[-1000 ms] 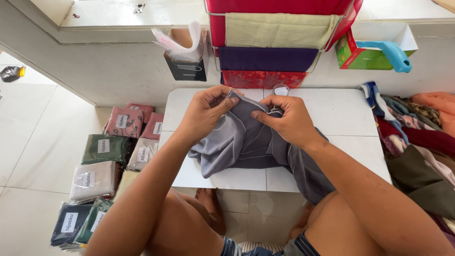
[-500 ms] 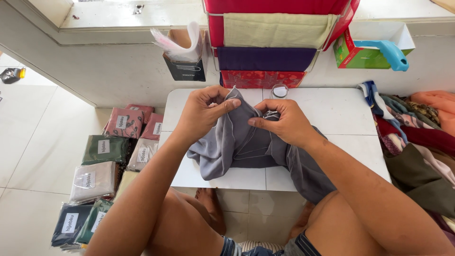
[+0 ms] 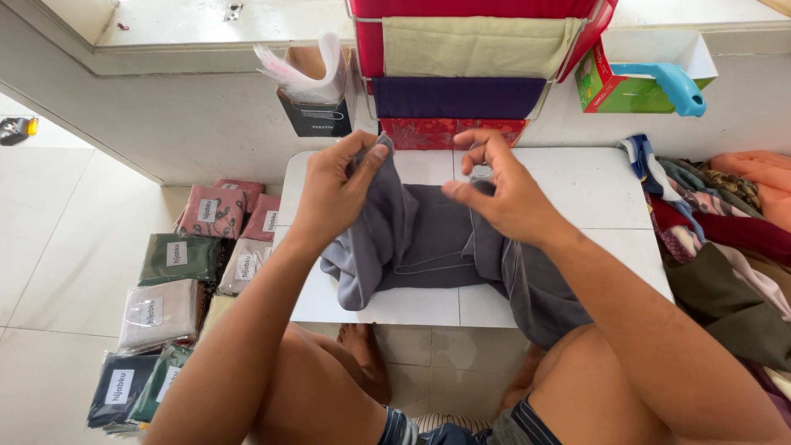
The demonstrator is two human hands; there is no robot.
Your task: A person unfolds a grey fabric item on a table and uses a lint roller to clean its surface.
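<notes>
A grey cloth [image 3: 428, 243] lies bunched on a small white table [image 3: 593, 189], one end hanging off the near edge over my right leg. My left hand [image 3: 334, 194] pinches the cloth's upper left part and lifts it at the table's far side. My right hand [image 3: 503, 194] hovers over the cloth's right part with fingers spread and curled; nothing is clearly gripped in it.
Folded red, beige and purple cloths [image 3: 461, 49] are stacked behind the table. A dark box of plastic bags [image 3: 313, 91] stands at the back left, a green box with a blue tool [image 3: 651, 78] at the back right. Bagged cloths [image 3: 177, 288] lie on the floor left; loose cloths [image 3: 725, 239] pile right.
My hands have moved apart. The left hand still holds the cloth's edge and has drawn it left; the right hand has opened and let go of the cloth, which now lies spread wider.
</notes>
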